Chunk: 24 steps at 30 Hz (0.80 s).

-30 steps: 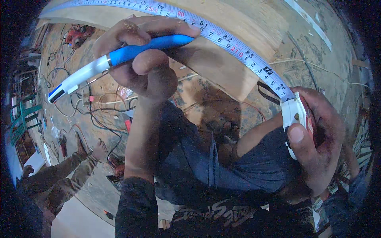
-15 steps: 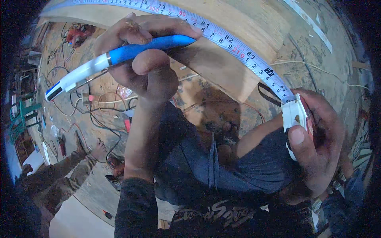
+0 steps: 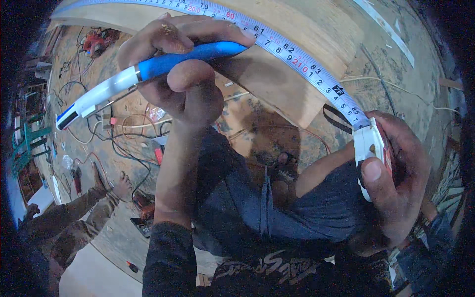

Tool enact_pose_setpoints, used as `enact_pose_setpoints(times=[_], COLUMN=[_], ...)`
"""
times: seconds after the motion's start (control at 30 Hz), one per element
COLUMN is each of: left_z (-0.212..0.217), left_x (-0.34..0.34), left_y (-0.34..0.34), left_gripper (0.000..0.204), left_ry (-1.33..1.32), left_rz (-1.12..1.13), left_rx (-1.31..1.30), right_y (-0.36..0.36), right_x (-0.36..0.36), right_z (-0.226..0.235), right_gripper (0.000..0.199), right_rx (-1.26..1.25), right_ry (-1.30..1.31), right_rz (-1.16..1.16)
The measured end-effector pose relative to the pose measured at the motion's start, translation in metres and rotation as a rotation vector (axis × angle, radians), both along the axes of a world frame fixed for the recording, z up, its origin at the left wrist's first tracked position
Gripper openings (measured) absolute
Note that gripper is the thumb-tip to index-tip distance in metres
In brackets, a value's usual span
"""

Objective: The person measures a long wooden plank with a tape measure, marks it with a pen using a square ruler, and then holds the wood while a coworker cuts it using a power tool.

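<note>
My left hand (image 3: 173, 74) grips a blue and white pen (image 3: 183, 58), its blue end by the near edge of the tape blade. The left fingertips touch or nearly touch the blade there. Wrapped round the white case of a tape measure (image 3: 370, 153) is my right hand (image 3: 398, 168), thumb pressed on its side. From the case the white blade (image 3: 297, 62) runs out to the upper left, curving over a pale wooden board (image 3: 297, 99). The pen's blue end hides its writing tip or cap from view.
A red power tool (image 3: 97, 42) lies on the dusty floor at the upper left, with tangled cables (image 3: 123, 148) nearby. Another person's legs (image 3: 79, 222) show at the lower left. A green plastic chair (image 3: 29, 141) stands at the far left.
Very little differs. The tape blade and both hands have shifted slightly to the right in the picture, with the same grips on the pen and the tape measure.
</note>
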<state>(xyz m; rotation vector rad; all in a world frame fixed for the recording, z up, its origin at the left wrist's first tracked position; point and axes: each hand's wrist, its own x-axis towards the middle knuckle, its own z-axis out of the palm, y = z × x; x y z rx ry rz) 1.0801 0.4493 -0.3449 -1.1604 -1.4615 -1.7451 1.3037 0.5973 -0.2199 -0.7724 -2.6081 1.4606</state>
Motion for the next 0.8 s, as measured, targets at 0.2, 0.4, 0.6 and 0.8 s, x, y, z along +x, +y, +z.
enact_pose_setpoints(times=[0.2,0.4,0.6,0.8], left_z=[-0.004,0.008,-0.003,-0.011], left_x=[0.0,0.01,0.008,-0.001], left_y=[0.001,-0.009,-0.011,-0.016], left_gripper=[0.045,0.051,0.052,0.048], left_ry=[0.022,-0.18,-0.203,-0.274], left_rz=[-0.099,-0.056,0.009,-0.002], left_rx=[0.064,-0.06,-0.025,0.08], right_y=[0.005,0.0,0.002,-0.005], right_x=[-0.001,-0.003,-0.003,-0.008], right_z=[0.002,-0.004,0.003,-0.002], right_gripper=[0.066,0.066,0.064,0.049], right_rx=[-0.001,0.004,0.063,0.221], right_ry=[-0.038,0.029,-0.005,0.049], right_rz=[0.041,0.02,0.026,-0.086])
